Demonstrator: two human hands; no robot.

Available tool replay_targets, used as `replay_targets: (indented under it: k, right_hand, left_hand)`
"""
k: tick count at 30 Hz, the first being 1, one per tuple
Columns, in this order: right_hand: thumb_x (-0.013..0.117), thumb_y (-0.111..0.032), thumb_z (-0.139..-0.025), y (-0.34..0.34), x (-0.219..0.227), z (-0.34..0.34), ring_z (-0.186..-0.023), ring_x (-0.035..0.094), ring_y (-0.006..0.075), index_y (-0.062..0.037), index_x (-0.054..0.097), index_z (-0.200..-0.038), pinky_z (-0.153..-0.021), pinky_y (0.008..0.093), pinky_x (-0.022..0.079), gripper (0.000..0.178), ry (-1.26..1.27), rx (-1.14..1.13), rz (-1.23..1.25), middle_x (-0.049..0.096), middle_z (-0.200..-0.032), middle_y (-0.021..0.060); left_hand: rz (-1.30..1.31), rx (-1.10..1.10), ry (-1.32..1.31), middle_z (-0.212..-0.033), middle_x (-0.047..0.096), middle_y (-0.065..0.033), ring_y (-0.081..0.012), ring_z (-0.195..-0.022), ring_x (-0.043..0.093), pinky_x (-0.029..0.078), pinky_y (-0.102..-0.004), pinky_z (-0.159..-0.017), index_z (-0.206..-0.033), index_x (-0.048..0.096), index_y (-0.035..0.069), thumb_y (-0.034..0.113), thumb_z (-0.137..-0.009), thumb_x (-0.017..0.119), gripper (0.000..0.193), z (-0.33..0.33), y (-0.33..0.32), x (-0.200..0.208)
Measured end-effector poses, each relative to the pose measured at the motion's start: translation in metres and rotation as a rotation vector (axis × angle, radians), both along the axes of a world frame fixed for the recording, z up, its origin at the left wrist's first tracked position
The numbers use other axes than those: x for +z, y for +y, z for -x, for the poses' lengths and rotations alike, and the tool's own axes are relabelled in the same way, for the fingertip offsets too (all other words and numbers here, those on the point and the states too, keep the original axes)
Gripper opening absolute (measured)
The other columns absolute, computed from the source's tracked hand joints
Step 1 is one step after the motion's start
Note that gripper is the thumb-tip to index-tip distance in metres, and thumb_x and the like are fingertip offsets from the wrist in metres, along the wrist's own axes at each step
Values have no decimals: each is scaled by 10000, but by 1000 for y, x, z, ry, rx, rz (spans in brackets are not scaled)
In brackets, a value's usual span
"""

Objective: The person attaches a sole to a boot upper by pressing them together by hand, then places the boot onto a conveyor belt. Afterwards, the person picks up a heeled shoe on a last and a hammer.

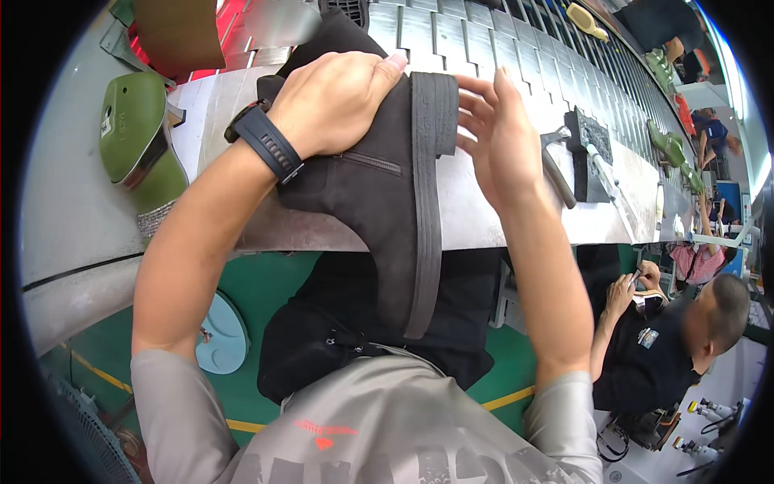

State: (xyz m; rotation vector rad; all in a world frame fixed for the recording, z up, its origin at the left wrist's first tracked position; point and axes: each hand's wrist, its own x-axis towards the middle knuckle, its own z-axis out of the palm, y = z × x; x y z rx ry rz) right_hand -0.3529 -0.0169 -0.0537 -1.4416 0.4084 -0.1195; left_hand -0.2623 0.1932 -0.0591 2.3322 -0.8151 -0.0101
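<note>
Black boot [363,185], green shoe last [137,129]

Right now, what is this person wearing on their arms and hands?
Both hands are bare, without gloves. The left hand has a dark navy band with a ribbed strap, a watch or fitness band, on its wrist. The right hand shows nothing on its wrist. Both forearms are uncovered; short grey sleeves of a T-shirt end near the elbows.

Bright, even indoor light from overhead; soft shadows only. Mild glare on the metal table [516,218] and a blown-out strip at the right rim. Strong fisheye bending toward the edges (black vignette corners). Centre is sharp; the far right background is soft and small.
</note>
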Motion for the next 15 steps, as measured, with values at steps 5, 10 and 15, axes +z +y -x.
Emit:
replay_targets:
  k: [5,10,15]
  right_hand:
    - [592,-361,-1059,29,17,-38,-859,707,234,53,768,-1000,-820,374,534,454,13,182,497,758,-872,150]
    - [596,-241,-1017,40,27,-40,-814,724,377,66,749,-996,-806,464,555,343,-96,201,1061,747,-858,243]
    - [621,-251,-1000,39,22,-42,-895,746,383,56,756,-1030,-860,441,568,337,-139,164,1067,772,-916,233]
  left_hand:
    - [64,1,-33,-928,717,-249,-479,-928,659,526,-533,-789,-1009,731,3,375,-1158,449,490,4,-4,-8]
    - [7,-8,-147,-882,705,-219,-436,-866,673,534,-533,-734,-1031,738,14,285,-1123,529,354,4,-2,-15]
    - [-82,-32,-389,-967,727,-156,-387,-898,715,573,-504,-734,-1246,721,77,236,-1105,540,279,-2,-1,-31]
